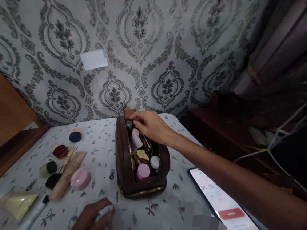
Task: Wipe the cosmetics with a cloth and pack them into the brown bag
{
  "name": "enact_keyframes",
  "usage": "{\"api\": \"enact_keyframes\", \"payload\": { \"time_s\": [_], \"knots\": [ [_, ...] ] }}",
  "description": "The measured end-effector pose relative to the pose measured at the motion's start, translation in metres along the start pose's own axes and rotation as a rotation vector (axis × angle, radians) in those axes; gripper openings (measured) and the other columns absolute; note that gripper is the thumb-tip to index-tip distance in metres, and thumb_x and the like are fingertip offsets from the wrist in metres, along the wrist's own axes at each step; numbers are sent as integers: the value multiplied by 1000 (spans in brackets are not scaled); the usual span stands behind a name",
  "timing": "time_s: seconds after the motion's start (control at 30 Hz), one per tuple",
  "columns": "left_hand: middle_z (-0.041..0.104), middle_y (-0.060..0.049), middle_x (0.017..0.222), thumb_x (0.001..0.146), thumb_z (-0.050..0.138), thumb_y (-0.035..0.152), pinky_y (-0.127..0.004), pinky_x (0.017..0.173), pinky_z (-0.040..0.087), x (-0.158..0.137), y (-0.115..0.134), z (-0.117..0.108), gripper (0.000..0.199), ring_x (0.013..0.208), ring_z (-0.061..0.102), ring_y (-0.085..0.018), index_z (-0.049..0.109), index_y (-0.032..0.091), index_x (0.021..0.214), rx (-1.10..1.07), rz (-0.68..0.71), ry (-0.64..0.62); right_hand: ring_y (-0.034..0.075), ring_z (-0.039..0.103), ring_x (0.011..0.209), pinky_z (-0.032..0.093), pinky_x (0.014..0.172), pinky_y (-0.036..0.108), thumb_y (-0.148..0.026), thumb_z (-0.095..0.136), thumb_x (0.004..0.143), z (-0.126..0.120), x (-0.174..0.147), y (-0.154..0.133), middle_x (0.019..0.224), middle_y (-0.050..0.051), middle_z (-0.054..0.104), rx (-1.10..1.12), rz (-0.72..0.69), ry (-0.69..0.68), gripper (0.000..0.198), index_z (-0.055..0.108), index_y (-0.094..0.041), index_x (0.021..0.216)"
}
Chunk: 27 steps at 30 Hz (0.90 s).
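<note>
A dark brown zippered pouch [119, 162] stands open on the cloth, filled with cosmetics. My right hand [152, 126] reaches over its far end with bent fingers drawn together; whatever is between the fingertips is hidden. Close to those fingers sits a green-topped container [129, 125]. Inside the pouch are also a pale lilac item [136, 141], a pink-lidded jar [143, 171] and a white-lidded container [154, 162]. At the lower edge, my left hand [93, 218] is closed around a whitish object [105, 212], mostly covered by the fingers and cut off by the frame.
Left of the pouch lie a pink jar [80, 178], a beige tube [67, 175], a dark red jar [60, 151], a navy jar [75, 135], a yellow tube [18, 205] and a white pen-like stick [34, 214]. A phone [228, 207] with a timer lies under my right forearm.
</note>
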State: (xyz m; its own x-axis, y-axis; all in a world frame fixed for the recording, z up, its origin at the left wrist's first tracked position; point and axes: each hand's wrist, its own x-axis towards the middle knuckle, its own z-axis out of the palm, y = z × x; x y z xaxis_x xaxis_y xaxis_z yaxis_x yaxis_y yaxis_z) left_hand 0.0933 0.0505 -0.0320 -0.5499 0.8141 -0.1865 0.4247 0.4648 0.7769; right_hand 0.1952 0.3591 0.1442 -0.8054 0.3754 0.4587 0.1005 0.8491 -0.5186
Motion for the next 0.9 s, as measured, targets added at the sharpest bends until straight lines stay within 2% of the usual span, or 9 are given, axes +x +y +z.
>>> {"api": "enact_keyframes", "payload": {
  "time_s": [0.1,0.17,0.23,0.33,0.5,0.57,0.7,0.8,0.9],
  "knots": [
    [73,-2,102,82,53,65,-38,95,53,-5,16,-13,41,104,65,-31,73,37,105,-13,35,36,15,62,64,44,65,25,-10,53,82,-4,-12,-1,74,2,71,124,36,89,24,72,-14,96],
    [70,-2,81,87,49,62,-36,84,54,-9,30,-28,39,86,66,-27,72,31,98,-13,96,-13,16,64,64,48,64,26,-15,53,83,-4,-24,-4,74,3,71,247,67,128,21,70,-15,95],
    [66,-1,74,90,48,59,-33,77,52,-12,40,-50,39,77,63,-23,70,27,97,-39,142,78,17,66,64,51,62,28,-24,56,83,-3,-39,-12,74,4,71,365,94,164,19,69,-16,95],
    [64,-3,73,89,50,59,-30,76,50,-16,39,-91,46,75,61,-20,65,19,72,-82,223,311,19,67,63,54,60,30,-39,63,82,0,-64,-31,74,5,71,407,122,217,26,68,-19,95],
    [60,1,69,91,45,56,-20,47,37,-17,0,-168,44,52,51,-11,59,16,101,-418,113,934,19,69,59,55,53,27,-43,67,82,13,-105,-60,70,6,73,302,161,186,25,73,-24,97],
    [60,-1,71,93,36,55,-20,47,38,-15,-21,-192,46,55,54,-12,56,15,101,-321,125,1072,19,71,59,57,52,25,-43,66,83,25,-119,-68,75,7,76,316,159,144,24,74,-24,95],
    [67,-8,85,97,19,52,-28,64,50,-16,-60,-215,54,75,64,-18,58,15,99,193,90,1002,18,73,61,57,48,21,-43,63,84,54,-136,-78,82,8,77,382,158,44,27,74,-22,98],
    [70,-11,101,95,30,51,-37,87,50,-22,-80,-211,48,98,64,-24,63,17,97,333,73,844,17,71,59,57,46,21,-42,61,86,74,-142,-86,76,7,75,446,151,-23,27,73,-20,97],
    [70,-11,112,90,43,50,-47,105,38,-28,-90,-201,41,117,58,-29,67,21,107,480,60,653,16,70,60,56,47,22,-38,59,87,91,-145,-96,79,7,75,500,161,-122,26,72,-19,97]
  ]
}}
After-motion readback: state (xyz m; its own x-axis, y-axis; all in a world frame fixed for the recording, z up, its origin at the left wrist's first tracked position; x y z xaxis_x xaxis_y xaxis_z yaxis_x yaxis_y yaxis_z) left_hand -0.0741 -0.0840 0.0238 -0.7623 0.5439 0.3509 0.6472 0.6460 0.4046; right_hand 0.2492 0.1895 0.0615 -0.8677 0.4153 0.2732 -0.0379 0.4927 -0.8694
